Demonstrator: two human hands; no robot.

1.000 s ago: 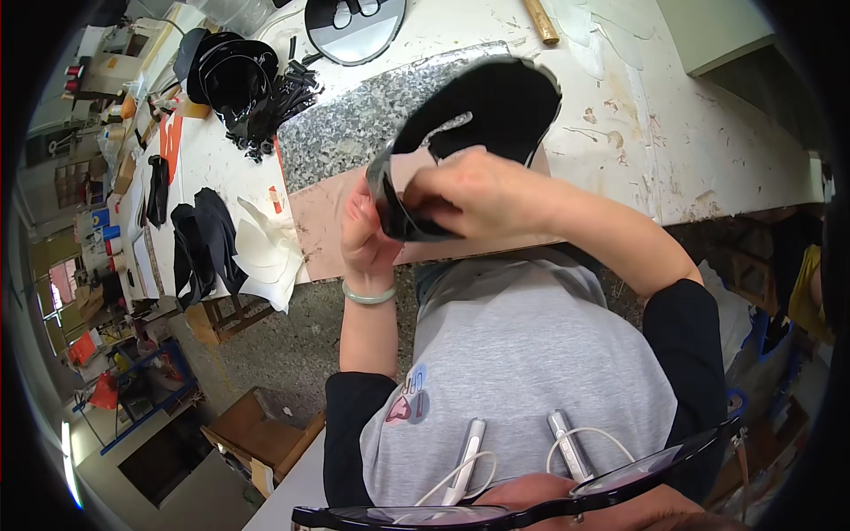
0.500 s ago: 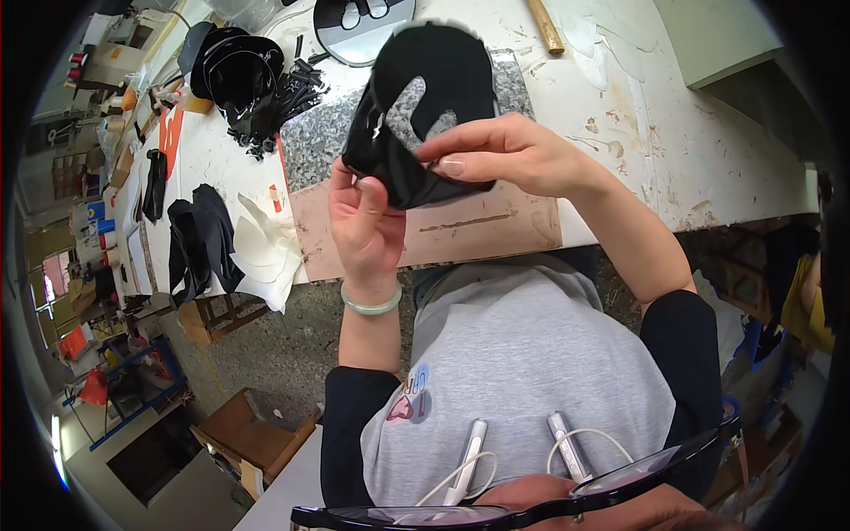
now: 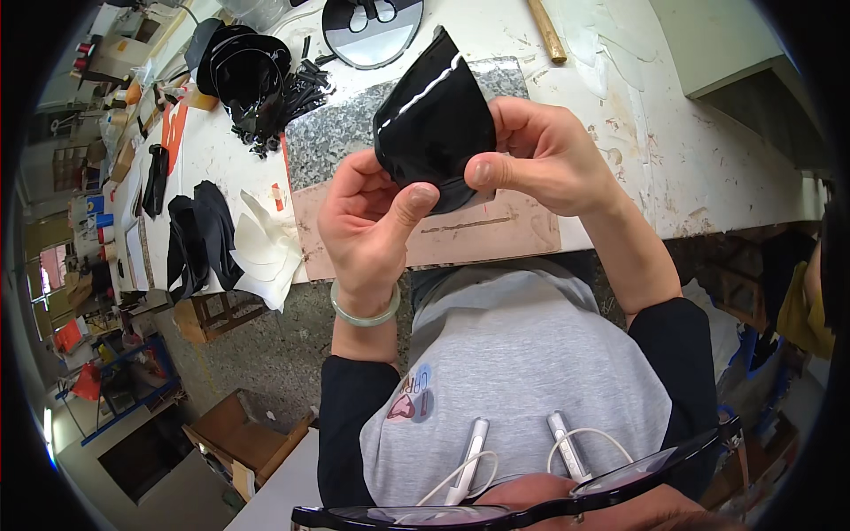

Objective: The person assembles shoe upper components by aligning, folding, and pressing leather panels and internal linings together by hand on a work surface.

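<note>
A glossy black shoe upper (image 3: 436,119) is held up between my two hands, its smooth outer side showing. A thin white line crosses it slantwise near its top edge. My left hand (image 3: 365,208) grips the lower left edge, thumb in front and fingers behind. On the other side my right hand (image 3: 553,164) pinches the lower right edge, its thumb also in front and its fingertips partly hidden behind the upper. Under the piece lie a speckled stone slab (image 3: 328,133) and a pinkish-brown board (image 3: 527,226).
Several glossy black uppers (image 3: 252,66) stand stacked at the far left beside a heap of short black strips (image 3: 305,93). A grey disc (image 3: 376,40) lies at the back, with a wooden handle (image 3: 548,31) to its right. White pieces (image 3: 270,252) and black pieces (image 3: 212,230) lie left.
The upper has been turned, so its smooth outside shows instead of its cut-out opening. My right hand has shifted to the right edge, and my left thumb now presses on its front.
</note>
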